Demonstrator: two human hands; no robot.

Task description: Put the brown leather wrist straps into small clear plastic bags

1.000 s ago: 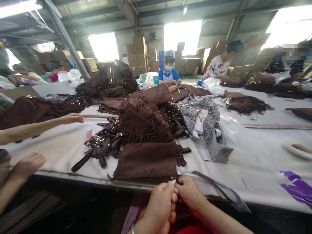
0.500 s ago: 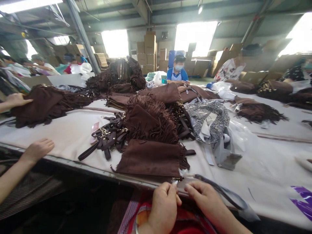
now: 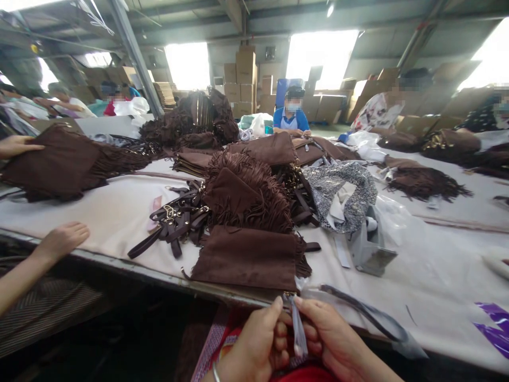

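Head view: a clear plastic strip (image 3: 299, 331) is hanging at lower centre, apparently light, soft and slippery, so its top is offering the surest hold. The right hand (image 3: 334, 331) is pinching there, fingers together; whether the left hand (image 3: 256, 334) is gripping, I can't tell. Just above, a brown fringed bag (image 3: 246, 257) is lying on the tabletop (image 3: 441, 281).

So both hands are near each other at the bottom middle, thumbs up top and tips just apart. Left hand (image 3: 258, 331) has its fingers curled in, thumb pointing up and forward, wrist near the bottom edge. Right hand (image 3: 332, 326) leans in from the other side, thumb and forefinger looking pinched, other fingers bent underneath, bare forearm (image 3: 369, 361) slanting off to the lower right
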